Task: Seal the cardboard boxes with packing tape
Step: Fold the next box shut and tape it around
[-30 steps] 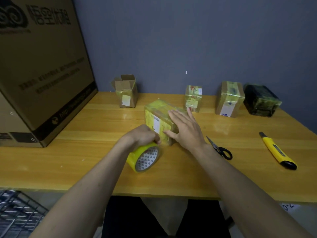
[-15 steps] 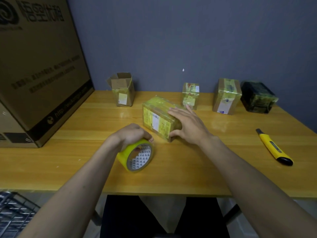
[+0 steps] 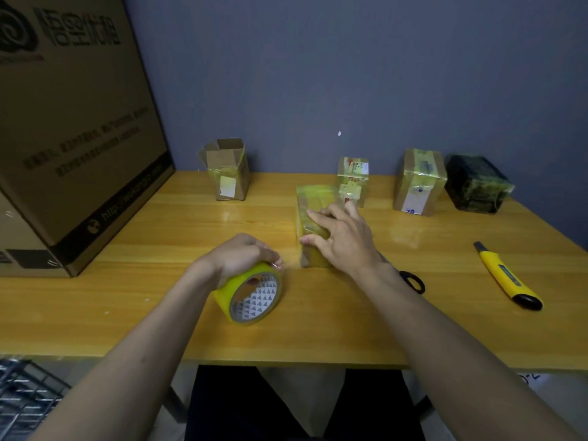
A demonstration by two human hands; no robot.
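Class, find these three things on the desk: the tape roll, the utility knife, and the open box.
tape roll (image 3: 234, 289), head view, yellow outer band
utility knife (image 3: 504, 275), head view, yellow handle
open box (image 3: 228, 176), head view, front wall

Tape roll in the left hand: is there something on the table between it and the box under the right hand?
Nothing visible. Only bare table lies between the tape roll in the left hand and the box under the right hand.

On the table (image 3: 159, 294), your left hand (image 3: 241, 254) tops the tape roll (image 3: 251, 296), left of the box (image 3: 313, 224) under your right hand (image 3: 342, 237). Scissors (image 3: 412, 281) and knife (image 3: 506, 276) lie right; four boxes line the wall behind.
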